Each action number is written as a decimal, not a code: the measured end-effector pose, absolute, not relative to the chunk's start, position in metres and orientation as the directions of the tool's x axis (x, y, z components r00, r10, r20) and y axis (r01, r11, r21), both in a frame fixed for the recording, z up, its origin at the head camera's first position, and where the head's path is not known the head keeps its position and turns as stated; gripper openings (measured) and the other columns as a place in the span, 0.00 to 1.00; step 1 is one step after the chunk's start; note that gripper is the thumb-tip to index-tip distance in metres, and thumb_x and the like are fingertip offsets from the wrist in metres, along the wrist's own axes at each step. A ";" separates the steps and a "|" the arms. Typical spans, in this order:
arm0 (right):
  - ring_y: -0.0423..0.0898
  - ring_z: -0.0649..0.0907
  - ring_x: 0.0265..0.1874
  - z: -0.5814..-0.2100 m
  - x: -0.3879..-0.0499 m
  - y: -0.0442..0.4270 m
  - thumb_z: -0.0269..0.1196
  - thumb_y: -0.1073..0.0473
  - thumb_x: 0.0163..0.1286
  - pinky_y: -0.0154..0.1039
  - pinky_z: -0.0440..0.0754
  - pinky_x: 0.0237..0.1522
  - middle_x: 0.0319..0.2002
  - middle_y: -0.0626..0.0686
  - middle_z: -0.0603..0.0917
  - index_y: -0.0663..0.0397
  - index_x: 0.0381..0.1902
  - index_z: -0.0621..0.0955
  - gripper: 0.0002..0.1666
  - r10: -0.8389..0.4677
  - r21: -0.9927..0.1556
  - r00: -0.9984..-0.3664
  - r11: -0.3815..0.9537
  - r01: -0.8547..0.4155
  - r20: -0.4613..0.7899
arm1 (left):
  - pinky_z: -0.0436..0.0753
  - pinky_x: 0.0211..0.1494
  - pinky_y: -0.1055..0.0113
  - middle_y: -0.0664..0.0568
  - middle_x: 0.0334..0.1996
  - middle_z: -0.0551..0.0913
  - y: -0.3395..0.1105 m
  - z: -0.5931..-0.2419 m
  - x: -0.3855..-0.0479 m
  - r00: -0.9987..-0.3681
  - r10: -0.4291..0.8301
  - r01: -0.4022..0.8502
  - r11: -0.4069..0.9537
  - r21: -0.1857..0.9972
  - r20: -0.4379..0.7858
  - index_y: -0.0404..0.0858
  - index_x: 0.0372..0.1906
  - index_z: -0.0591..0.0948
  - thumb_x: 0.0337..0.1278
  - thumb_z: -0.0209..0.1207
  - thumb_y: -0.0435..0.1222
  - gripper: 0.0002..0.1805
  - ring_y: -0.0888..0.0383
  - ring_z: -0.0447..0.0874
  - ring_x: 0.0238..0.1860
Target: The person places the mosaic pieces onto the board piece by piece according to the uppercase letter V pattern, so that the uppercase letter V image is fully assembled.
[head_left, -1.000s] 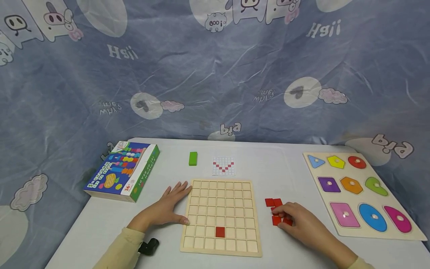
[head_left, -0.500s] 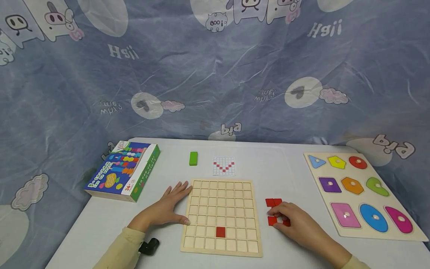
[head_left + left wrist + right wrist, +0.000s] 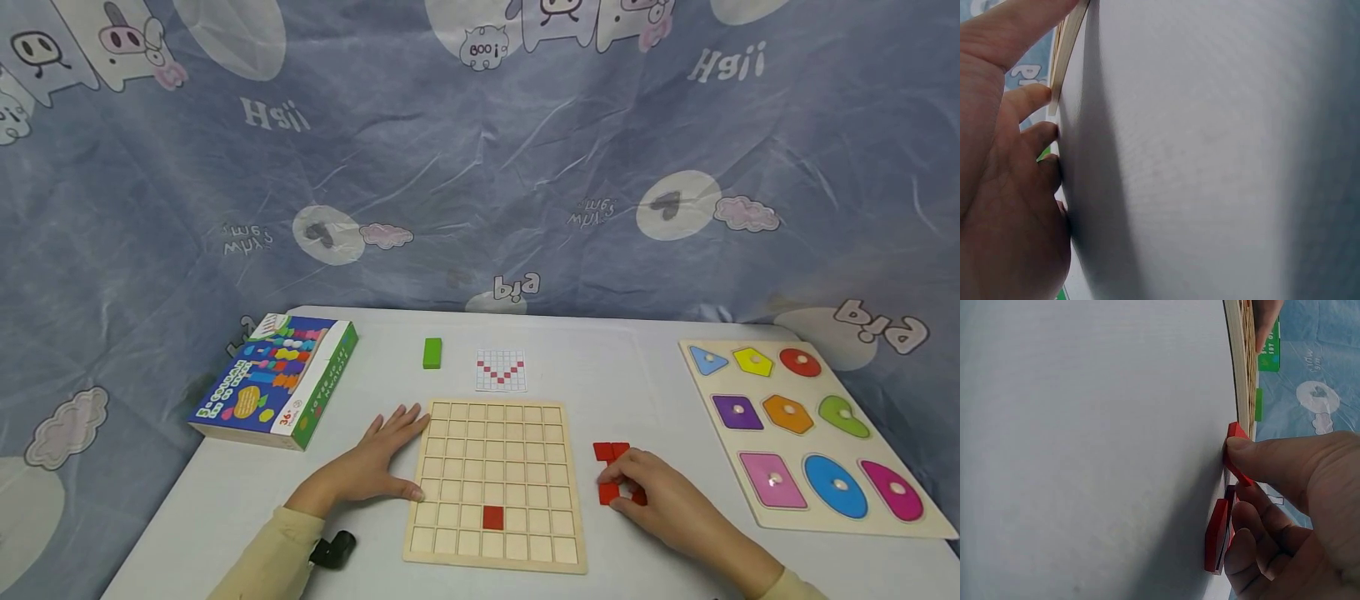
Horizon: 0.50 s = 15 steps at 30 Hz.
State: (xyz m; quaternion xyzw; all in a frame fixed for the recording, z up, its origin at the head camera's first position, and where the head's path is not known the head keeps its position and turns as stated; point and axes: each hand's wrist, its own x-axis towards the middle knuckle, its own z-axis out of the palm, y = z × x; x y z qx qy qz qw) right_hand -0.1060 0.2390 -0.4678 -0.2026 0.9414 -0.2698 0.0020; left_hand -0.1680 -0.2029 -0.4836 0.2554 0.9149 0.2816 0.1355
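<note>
My left hand lies with spread fingers along the left edge of the wooden grid board, its thumb and fingertips touching the frame. One red square tile sits in a cell of the board's second row from the front. Right of the board, my right hand pinches a red square tile between thumb and forefinger, close to the table. That tile looks tilted in the right wrist view. Beyond it lie two more red tiles; others are partly hidden under the fingers.
A small pattern card with a red V lies behind the board, beside a green block. On the left is a boxed bead set. A shape puzzle lies right. A black object rests near the left forearm.
My right hand has shifted slightly left, drawing a red tile a little left from the group. It has stayed nearly still in the last half second. The left hand has not moved.
</note>
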 end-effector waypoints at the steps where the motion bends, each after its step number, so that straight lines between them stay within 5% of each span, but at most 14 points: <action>1: 0.34 0.74 0.35 -0.468 -0.106 0.239 0.76 0.65 0.58 0.29 0.78 0.35 0.37 0.36 0.77 0.36 0.41 0.84 0.19 -0.383 -0.513 -0.918 0.770 -0.380 0.105 | 0.36 0.81 0.40 0.42 0.82 0.48 -0.203 -0.484 -0.168 -0.833 0.544 0.392 0.710 0.585 -0.103 0.42 0.81 0.58 0.40 0.75 0.61 0.64 0.40 0.39 0.81; 15: 0.32 0.73 0.29 -0.469 -0.106 0.240 0.74 0.59 0.62 0.29 0.74 0.30 0.29 0.32 0.74 0.34 0.43 0.82 0.16 -0.389 -0.498 -0.918 0.783 -0.372 0.075 | 0.35 0.80 0.40 0.42 0.82 0.48 -0.204 -0.485 -0.168 -0.832 0.546 0.387 0.699 0.602 -0.099 0.42 0.81 0.57 0.40 0.75 0.60 0.64 0.40 0.38 0.81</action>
